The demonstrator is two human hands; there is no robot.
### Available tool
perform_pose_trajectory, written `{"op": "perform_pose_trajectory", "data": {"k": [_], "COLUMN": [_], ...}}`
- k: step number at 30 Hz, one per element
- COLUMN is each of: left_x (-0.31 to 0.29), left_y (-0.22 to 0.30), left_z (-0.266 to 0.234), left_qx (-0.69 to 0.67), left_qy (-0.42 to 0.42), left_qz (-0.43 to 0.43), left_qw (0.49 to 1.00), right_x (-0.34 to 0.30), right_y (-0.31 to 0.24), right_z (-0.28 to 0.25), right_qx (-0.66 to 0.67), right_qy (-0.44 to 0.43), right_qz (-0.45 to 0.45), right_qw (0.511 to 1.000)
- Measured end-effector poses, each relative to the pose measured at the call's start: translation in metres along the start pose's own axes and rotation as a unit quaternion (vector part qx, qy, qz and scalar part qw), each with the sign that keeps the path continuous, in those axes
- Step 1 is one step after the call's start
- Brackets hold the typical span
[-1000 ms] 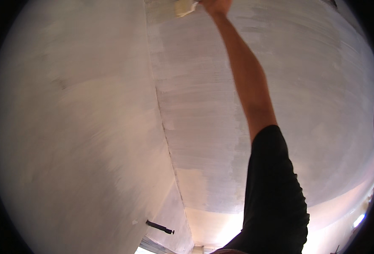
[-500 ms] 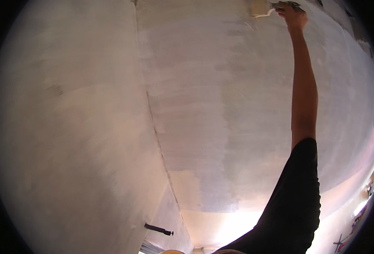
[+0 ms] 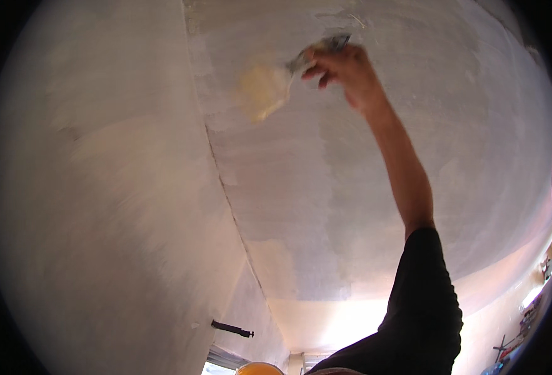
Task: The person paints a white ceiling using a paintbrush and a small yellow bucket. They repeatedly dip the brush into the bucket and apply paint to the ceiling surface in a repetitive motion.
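My right hand (image 3: 351, 72), at the end of a raised bare forearm with a black sleeve above the elbow, closes around the handle of a wide paintbrush (image 3: 264, 90). The brush points left, its pale yellow bristles smeared by motion. It lies over the upper part of a whitish, streaky coated surface (image 3: 376, 169), just right of the dark seam line; whether the bristles touch it I cannot tell. Bands of differing grey and cream tone run across that surface. My left hand is out of view.
A pale plain wall surface (image 3: 101, 219) lies left of the seam. A black bracket-like fixture (image 3: 232, 329) sticks out low on it, near a window (image 3: 219, 365). At the bottom edge shows a rounded orange thing (image 3: 259, 369). Bright light falls at lower right.
The brush and my right hand have swept left and down from the upper right, toward the seam. The view has shifted slightly, and more of the orange thing shows.
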State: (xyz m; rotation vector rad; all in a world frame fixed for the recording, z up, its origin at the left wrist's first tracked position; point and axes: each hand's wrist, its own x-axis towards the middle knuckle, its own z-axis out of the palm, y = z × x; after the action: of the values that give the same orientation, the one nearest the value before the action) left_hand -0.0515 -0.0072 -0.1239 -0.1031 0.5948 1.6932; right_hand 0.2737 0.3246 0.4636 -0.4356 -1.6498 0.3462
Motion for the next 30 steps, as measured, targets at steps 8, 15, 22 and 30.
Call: {"op": "perform_pose_trajectory", "data": {"k": [8, 15, 22, 30], "left_x": [-0.001, 0.0, 0.002, 0.002], "left_y": [0.002, 0.003, 0.003, 0.003], "left_z": [0.001, 0.003, 0.002, -0.001], "left_qx": [0.013, 0.014, 0.011, 0.009], "left_qy": [-0.004, 0.002, 0.0, -0.009], "left_qz": [-0.005, -0.013, -0.017, -0.021], "left_qw": [1.0, 1.0, 1.0, 1.0], "right_x": [-0.078, -0.036, 0.026, 0.102], "right_y": [0.023, -0.02, -0.036, 0.041], "right_z": [-0.014, -0.085, -0.087, -0.025], "right_qx": [0.039, -0.333, -0.559, -0.672], "right_qy": [0.037, 0.297, 0.349, 0.285], "right_qz": [0.018, -0.299, -0.36, -0.361], "right_qw": [0.998, 0.844, 0.661, 0.579]}}
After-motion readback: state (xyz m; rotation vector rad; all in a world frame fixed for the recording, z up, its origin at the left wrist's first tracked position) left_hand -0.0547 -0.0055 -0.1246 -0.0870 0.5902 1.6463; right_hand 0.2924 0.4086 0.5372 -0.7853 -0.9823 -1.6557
